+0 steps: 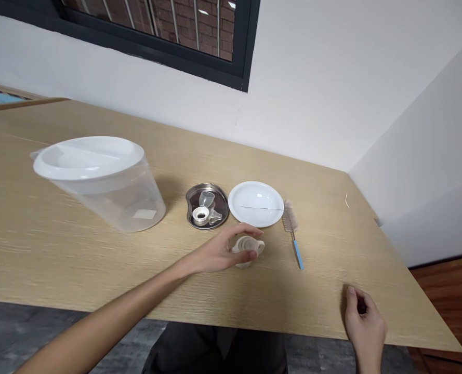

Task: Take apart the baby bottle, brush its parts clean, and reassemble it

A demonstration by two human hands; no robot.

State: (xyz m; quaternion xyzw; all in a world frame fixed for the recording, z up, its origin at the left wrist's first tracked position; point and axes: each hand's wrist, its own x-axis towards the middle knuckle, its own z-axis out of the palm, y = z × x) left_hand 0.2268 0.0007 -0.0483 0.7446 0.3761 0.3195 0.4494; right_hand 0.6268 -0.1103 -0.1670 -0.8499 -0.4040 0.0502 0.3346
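Observation:
My left hand point(225, 250) reaches across the wooden table point(59, 259) and curls its thumb and fingers round a small clear baby bottle point(250, 248) standing near the table's middle. My right hand point(364, 322) rests at the table's front edge on the right, fingers loosely curled, holding nothing. Just beyond the bottle sits a small steel dish point(189, 200) holding a clear cap, a white ring and a teat. A white plate point(256, 203) lies to its right.
A bottle brush point(293, 231) with a blue handle lies right of the plate. A large clear pitcher point(109, 192) with a white lid stands at the left. White walls meet at the table's far right corner; a dark-framed window is above.

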